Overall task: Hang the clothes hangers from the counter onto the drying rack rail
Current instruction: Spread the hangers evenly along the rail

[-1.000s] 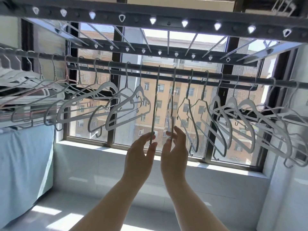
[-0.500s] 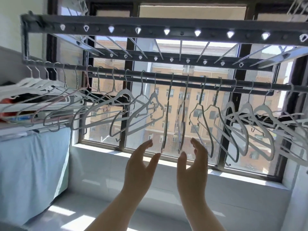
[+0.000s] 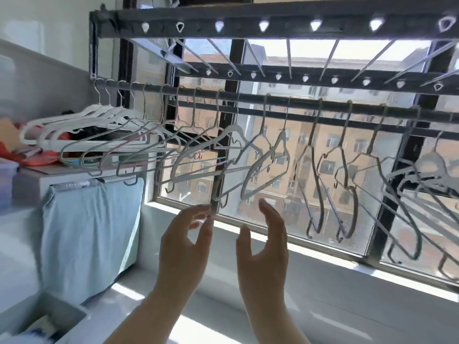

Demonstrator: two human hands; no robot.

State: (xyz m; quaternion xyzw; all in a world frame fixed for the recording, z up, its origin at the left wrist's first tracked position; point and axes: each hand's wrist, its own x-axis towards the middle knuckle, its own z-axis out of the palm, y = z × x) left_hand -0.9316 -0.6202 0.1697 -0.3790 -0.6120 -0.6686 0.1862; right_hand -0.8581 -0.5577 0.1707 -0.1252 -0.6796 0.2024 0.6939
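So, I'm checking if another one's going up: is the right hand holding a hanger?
No, the right hand is open and empty, fingers relaxed, just below the hangers on the rail.
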